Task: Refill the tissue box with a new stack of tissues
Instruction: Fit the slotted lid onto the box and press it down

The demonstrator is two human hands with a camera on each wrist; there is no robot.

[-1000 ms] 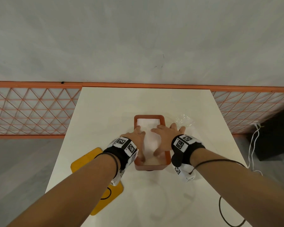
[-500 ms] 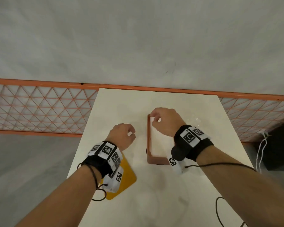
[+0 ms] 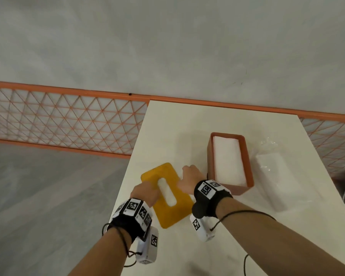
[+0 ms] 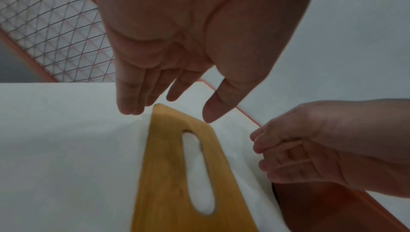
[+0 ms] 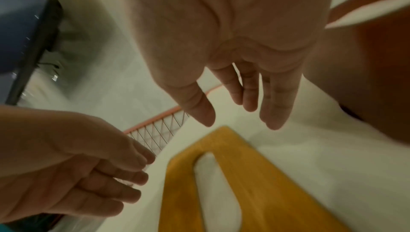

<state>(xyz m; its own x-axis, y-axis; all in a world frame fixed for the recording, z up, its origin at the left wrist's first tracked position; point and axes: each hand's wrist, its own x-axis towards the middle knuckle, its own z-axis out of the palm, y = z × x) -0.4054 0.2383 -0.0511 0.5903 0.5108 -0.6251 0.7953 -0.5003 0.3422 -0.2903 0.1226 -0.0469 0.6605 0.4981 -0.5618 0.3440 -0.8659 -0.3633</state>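
Both hands have left the filled tissue box (image 3: 230,162) for the slotted yellow lid (image 3: 168,195).
Left hand (image 3: 145,193) and right hand (image 3: 190,179) flank it, fingers relaxed, seemingly holding nothing, ready to lift.

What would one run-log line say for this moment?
box: tissues in | lid: on table | left hand: open | right hand: open, reaching lid

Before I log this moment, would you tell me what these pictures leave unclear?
- Head view: fingertips of left hand and right hand are hidden behind the hands, so contact with the lid is unclear.
- Wrist views: lid's near end cut off by frame edge.
- Tissue depth inside box: hidden by walls.
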